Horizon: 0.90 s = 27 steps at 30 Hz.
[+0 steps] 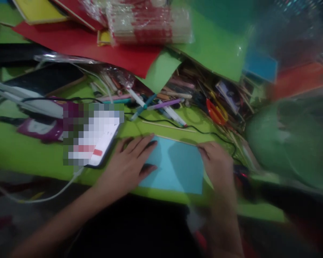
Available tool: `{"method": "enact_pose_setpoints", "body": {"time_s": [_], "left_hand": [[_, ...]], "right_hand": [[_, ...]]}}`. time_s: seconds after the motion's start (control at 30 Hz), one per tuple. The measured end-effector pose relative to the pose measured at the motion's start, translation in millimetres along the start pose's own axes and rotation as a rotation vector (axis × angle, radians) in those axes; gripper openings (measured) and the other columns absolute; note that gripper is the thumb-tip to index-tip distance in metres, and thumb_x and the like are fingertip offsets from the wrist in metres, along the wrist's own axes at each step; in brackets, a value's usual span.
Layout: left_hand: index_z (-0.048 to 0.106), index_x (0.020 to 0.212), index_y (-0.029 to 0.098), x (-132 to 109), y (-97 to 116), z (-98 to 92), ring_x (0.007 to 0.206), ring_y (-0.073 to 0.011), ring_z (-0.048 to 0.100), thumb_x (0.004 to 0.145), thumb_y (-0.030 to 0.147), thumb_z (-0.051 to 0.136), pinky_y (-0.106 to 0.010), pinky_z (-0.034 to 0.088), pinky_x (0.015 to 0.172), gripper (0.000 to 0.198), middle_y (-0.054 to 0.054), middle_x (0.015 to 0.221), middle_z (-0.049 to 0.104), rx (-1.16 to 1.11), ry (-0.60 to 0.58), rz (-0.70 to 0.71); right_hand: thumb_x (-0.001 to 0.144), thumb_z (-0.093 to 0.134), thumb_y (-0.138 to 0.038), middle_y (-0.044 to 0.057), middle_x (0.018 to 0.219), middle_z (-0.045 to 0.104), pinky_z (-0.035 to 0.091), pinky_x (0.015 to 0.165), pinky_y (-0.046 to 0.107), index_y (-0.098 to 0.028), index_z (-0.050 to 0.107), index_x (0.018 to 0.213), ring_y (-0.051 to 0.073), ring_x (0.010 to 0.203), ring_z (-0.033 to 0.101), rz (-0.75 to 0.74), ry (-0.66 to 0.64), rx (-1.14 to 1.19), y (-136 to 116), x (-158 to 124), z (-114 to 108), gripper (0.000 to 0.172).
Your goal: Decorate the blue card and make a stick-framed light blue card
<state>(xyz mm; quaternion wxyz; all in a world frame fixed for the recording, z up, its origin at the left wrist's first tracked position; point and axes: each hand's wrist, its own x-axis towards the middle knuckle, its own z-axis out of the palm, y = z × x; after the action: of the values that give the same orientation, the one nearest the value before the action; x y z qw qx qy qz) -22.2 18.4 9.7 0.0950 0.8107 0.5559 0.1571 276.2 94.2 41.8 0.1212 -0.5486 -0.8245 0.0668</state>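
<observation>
Lighting was dim and hazy, shadows darkened the light-blue paper [174, 168], plastic wrap [187, 27] glinted, phone screen [106, 138] partly pixelated, edges smeared.

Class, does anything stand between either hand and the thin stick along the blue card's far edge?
Nothing visible does: the left hand is at one end of the thin stick, the right hand at the other. The pens lie beyond the blue card, not between.
</observation>
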Motion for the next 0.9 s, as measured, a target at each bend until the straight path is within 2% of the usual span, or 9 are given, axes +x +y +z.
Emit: {"method": "enact_pose_setpoints", "body": {"time_s": [0.17,0.53,0.7,0.9], "left_hand": [[0.053,0.153,0.020,0,1,-2.0,0.147,-0.0333,0.052,0.107,0.040,0.053,-0.058,0.038,0.118,0.050,-0.013,0.166,0.048,-0.039,0.008,-0.005],[0.055,0.153,0.021,-1,0,-0.8,0.145,-0.0338,0.054,0.106,0.041,0.056,-0.057,0.037,0.121,0.051,-0.012,0.167,0.047,-0.047,0.016,-0.001],[0.055,0.153,0.019,-2,-1,0.2,0.144,-0.0364,0.054,0.106,0.039,0.055,-0.060,0.041,0.117,0.050,-0.012,0.166,0.048,-0.025,0.028,0.027],[0.056,0.151,0.026,-4,-4,1.4,0.148,-0.0361,0.051,0.106,0.035,0.054,-0.062,0.040,0.118,0.046,-0.010,0.166,0.049,-0.026,0.072,0.087]], "right_hand": [[0.103,0.052,-0.025,0.009,0.099,0.075,0.050,0.085,0.041,-0.023,0.074,0.099,0.028,0.094,0.067,-0.014,-0.010,-0.021,3,0,3,0.023],[0.102,0.053,-0.026,0.009,0.097,0.071,0.046,0.085,0.040,-0.021,0.071,0.098,0.028,0.091,0.062,0.008,-0.001,-0.095,9,3,10,0.019],[0.101,0.054,-0.022,0.008,0.095,0.071,0.045,0.083,0.038,-0.022,0.071,0.094,0.027,0.091,0.062,0.053,0.063,-0.119,9,6,12,0.018],[0.100,0.056,-0.017,0.009,0.101,0.072,0.046,0.085,0.038,-0.023,0.073,0.100,0.027,0.094,0.062,0.117,0.148,-0.145,8,9,11,0.018]]}}
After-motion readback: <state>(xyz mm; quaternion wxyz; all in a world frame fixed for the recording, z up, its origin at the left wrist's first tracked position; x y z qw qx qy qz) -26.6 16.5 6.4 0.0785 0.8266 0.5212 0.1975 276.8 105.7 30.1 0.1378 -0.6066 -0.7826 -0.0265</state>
